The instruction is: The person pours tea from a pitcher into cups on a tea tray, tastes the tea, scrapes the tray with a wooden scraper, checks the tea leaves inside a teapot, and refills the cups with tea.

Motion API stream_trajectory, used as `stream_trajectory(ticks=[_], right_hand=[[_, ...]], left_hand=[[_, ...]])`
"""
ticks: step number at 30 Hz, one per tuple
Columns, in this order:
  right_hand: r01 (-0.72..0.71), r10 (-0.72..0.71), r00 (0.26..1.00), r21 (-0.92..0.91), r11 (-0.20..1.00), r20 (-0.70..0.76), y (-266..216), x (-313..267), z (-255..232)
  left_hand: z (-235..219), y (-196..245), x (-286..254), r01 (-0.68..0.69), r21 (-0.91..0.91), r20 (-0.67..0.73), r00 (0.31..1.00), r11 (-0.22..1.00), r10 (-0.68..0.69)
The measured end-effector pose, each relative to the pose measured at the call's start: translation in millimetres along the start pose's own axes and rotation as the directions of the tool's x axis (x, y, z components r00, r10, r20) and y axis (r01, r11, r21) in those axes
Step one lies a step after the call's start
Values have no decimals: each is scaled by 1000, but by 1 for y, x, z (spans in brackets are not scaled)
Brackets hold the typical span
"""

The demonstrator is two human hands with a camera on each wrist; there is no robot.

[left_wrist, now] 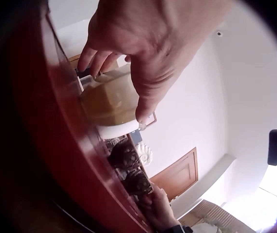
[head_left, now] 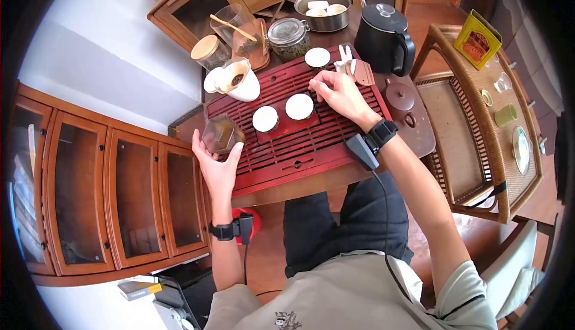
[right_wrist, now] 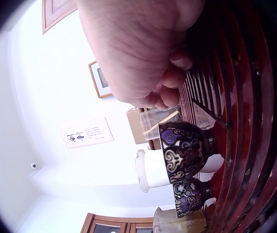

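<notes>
My left hand (head_left: 217, 171) is at the left end of the red slatted tea tray (head_left: 281, 168), thumb and fingers on either side of a faceted glass pitcher (head_left: 217, 135). Brownish tea shows through the pitcher's wall in the left wrist view. Over the tray's right half, my right hand (head_left: 342, 95) rests with loosely curled fingers and nothing in them. Between the hands stand two small cups, a left one (head_left: 265, 118) and a right one (head_left: 299, 107), white inside; dark patterned outsides (right_wrist: 184, 153) show in the right wrist view. A third cup (head_left: 317, 58) stands behind.
A white pitcher (head_left: 245, 87) with a strainer stands at the tray's back left. Behind are a lidded glass jar (head_left: 288, 38), a metal pot (head_left: 323, 21) and a black kettle (head_left: 383, 36). A brown teapot (head_left: 400, 96) sits right of the tray, beside a rattan cart (head_left: 506, 192).
</notes>
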State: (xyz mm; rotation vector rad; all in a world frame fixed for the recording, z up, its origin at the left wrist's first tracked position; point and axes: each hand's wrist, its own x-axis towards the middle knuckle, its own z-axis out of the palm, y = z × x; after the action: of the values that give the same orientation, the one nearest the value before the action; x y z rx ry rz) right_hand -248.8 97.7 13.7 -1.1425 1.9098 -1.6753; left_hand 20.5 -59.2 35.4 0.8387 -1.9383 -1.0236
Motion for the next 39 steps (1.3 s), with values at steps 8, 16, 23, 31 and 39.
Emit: stream_trajectory(ticks=[8,16,23,31,39], right_hand=[[-9,10,1000,50,999,-28,-6,-2,-1],[-16,15,1000,59,998,11,2,2,2],[4,-3,1000,38,999,-12,0,1,0],[-19,19,1000,42,999,-3,3,2,0],[-1,2,1000,45,999,-13,1,1,1]], left_hand=[[5,5,11,-40,16,-75,996,999,41],[-44,61,72,-194,52,17,981,980,193],[-36,79,122,-174,95,213,965,980,151],[-28,89,143,-234,280,396,912,931,110],[-26,98,152,-343,448,463,879,826,113]])
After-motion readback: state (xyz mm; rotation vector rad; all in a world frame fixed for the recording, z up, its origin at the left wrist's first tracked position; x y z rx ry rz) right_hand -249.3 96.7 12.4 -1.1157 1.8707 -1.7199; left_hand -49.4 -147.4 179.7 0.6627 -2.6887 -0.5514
